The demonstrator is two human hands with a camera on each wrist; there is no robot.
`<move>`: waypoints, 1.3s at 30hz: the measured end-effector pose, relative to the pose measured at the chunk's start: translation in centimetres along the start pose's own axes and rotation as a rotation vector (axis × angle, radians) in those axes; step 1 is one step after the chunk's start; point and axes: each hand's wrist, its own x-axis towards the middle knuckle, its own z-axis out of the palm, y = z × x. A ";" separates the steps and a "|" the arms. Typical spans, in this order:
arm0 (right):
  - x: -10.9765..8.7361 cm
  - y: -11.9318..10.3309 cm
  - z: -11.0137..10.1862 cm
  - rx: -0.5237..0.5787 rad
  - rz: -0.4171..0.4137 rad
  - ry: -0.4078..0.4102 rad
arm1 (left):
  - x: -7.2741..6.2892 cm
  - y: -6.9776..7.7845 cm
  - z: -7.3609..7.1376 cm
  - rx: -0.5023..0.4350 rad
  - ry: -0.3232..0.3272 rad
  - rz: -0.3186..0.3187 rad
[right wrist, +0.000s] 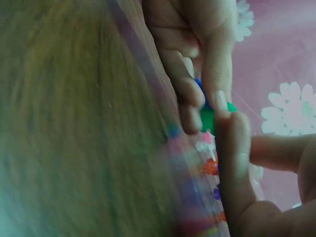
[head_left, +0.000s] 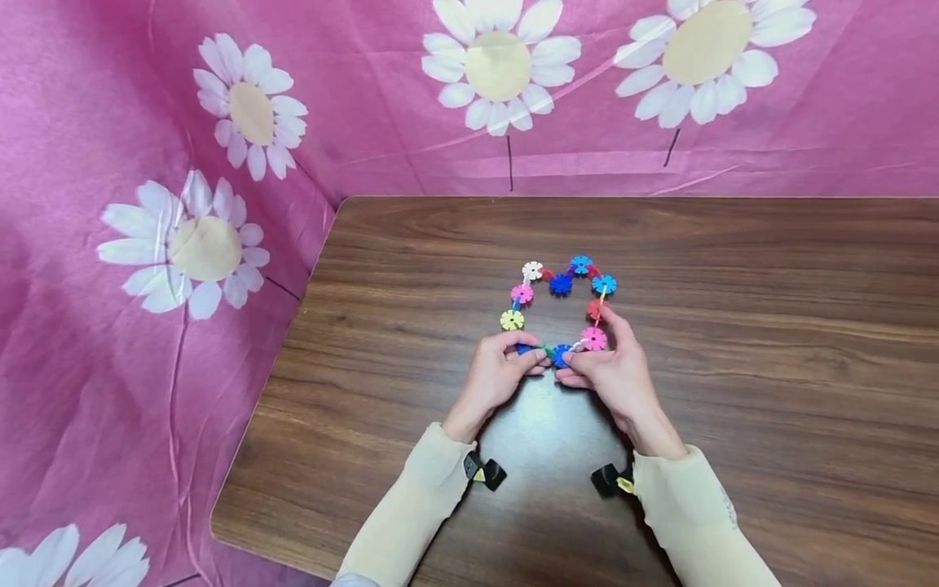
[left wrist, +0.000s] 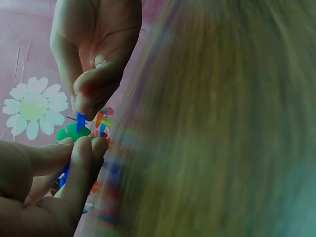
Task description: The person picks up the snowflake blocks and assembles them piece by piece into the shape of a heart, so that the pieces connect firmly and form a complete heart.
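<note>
A loop of slotted plastic snowflake discs, in several colours and joined edge to edge, lies before me in the head view. At its near side my left hand [head_left: 499, 373] pinches a green disc [left wrist: 73, 132] between thumb and fingers, a blue disc [head_left: 523, 348] beside it. My right hand [head_left: 616, 377] pinches another blue disc [head_left: 561, 356], with its index finger raised near a red disc [head_left: 595, 310]. Both hands' fingertips are close together where the green and blue discs meet. Fingers hide parts of these discs, so I cannot tell whether they are joined.
The far part of the loop holds a white disc [head_left: 531, 271], a light blue disc [head_left: 581, 264] and a yellow disc [head_left: 512, 320] at the left. Brown wood-grain table [head_left: 770, 342] lies beneath. A pink daisy-patterned cloth [head_left: 381, 106] hangs behind and to the left.
</note>
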 end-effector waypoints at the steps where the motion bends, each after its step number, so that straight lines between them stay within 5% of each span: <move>1: 0.0 0.0 0.1 0.017 0.001 0.005 | 0.0 0.0 0.1 -0.017 0.005 -0.011; 8: 0.2 0.4 0.2 0.045 0.017 0.015 | 0.2 -0.4 0.2 -0.103 0.035 -0.067; 11: 0.2 0.5 -0.1 0.002 0.025 0.007 | 0.1 -0.4 0.1 -0.089 0.000 -0.093; 19: -1.1 -0.1 -3.0 -0.208 0.076 -0.069 | -0.5 0.7 -3.1 0.134 -0.367 -0.166; 25: -0.9 -1.6 -5.1 -0.517 -0.048 0.036 | -0.7 1.9 -5.9 0.369 -0.569 -0.110; 28: -0.3 -2.1 -5.3 -0.672 -0.082 0.096 | -0.8 2.7 -7.0 0.417 -0.527 -0.110; 33: 0.9 -2.3 -4.6 -0.788 -0.094 0.114 | 0.2 3.0 -7.2 0.351 -0.199 -0.138; 35: 1.4 -2.4 -4.2 -0.818 -0.105 0.111 | 1.0 2.7 -6.6 0.309 -0.116 -0.144; 39: 1.9 -2.4 -3.4 -0.855 -0.134 0.101 | 2.2 2.2 -5.2 0.263 -0.113 -0.142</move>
